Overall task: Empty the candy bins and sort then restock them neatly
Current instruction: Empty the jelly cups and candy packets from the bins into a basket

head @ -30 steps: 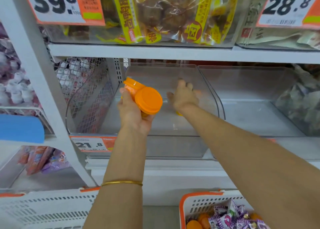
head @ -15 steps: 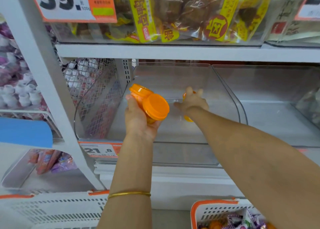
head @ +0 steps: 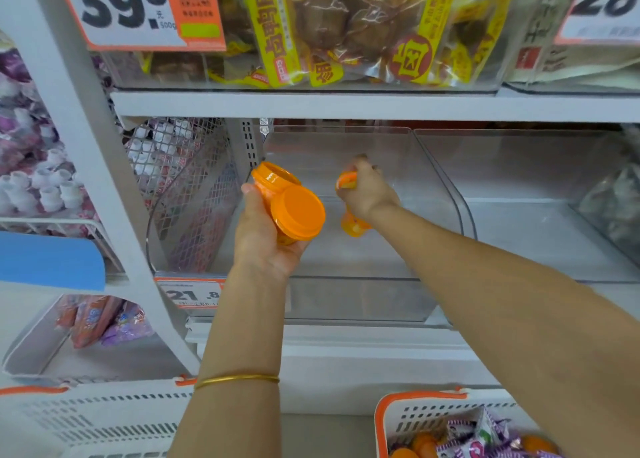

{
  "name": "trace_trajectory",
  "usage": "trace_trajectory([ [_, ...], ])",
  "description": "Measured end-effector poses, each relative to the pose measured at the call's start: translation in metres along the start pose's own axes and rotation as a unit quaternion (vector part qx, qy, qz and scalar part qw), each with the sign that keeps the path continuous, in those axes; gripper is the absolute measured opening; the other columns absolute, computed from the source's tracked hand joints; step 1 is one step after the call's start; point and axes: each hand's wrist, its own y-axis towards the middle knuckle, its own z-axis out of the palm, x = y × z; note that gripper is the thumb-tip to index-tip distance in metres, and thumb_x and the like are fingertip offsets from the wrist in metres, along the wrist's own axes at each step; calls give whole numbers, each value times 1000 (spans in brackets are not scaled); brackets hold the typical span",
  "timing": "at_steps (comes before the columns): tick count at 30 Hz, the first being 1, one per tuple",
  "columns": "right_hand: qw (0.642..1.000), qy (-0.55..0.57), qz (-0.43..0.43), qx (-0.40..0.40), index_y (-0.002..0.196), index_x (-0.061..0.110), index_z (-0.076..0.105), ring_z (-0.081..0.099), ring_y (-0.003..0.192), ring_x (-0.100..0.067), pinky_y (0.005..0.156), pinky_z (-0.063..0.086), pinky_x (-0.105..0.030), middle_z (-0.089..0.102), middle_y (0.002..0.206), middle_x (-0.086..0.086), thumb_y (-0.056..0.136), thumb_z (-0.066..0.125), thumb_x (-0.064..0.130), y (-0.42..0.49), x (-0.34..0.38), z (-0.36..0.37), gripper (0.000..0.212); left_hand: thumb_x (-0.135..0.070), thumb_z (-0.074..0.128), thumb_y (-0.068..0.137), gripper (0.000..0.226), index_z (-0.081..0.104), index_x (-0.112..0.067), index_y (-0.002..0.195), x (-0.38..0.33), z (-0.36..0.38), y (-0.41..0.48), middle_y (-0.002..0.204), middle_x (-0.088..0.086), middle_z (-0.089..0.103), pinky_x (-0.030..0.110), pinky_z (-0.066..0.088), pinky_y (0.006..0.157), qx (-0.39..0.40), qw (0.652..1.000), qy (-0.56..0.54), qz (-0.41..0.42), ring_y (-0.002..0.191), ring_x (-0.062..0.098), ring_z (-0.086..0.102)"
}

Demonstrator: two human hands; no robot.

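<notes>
Orange jar (head: 351,227) now lifted in clear bin (head: 360,300), gripped by right hand (head: 369,194); two jars (head: 296,213) clasped by left hand (head: 261,249); restocking likely underway.

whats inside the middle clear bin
In the clear bin, only the right hand gripping an orange tub shows. The left hand, its orange tubs and the right forearm hide part of the floor.

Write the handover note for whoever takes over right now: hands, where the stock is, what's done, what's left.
Left hand grips two orange tubs in front of the clear bin.
Right hand holds orange candy inside that bin.
Basket at lower right holds purple and orange candy.
Done: bin emptied; restocking just started.
Left: set the tubs in neatly, then sort the basket.
</notes>
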Motion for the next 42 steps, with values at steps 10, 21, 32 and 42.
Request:
trace_trajectory([
  [10, 940, 310, -140, 2, 99, 33, 45, 57, 91, -8, 77, 47, -21, 54, 105, 9, 84, 69, 18, -177, 4, -135, 32, -53, 37, 94, 41, 60, -22, 107, 19, 10, -81, 78, 4, 71, 40, 58, 64, 155, 975, 157, -25, 66, 16, 67],
  [21, 923, 310, 227, 34, 112, 20, 46, 61, 71, -23, 61, 53, -28, 59, 111, -22, 87, 64, 8, -308, -227, -132, 33, -47, 45, 96, 37, 48, -20, 121, 217, 24, -136, 109, 7, 64, 46, 51, 92, 265, 776, 543, -181, 99, 25, 63],
  [32, 899, 186, 396, 35, 147, 11, 30, 51, 116, -32, 91, 42, -36, 44, 139, -16, 97, 50, 23, -362, -336, -64, 55, -23, 37, 102, 37, 31, -20, 138, 365, -13, -151, 129, 6, 36, 38, 40, 93, 205, 754, 576, -239, 118, 26, 41],
  [42, 932, 111, 345, 28, 143, 5, 36, 54, 112, -30, 85, 42, -35, 48, 137, -14, 101, 40, 33, -358, -332, -71, 51, -33, 38, 101, 41, 43, -17, 139, 323, -26, -142, 141, 0, 43, 44, 49, 96, 224, 729, 642, -79, 121, 20, 48],
])
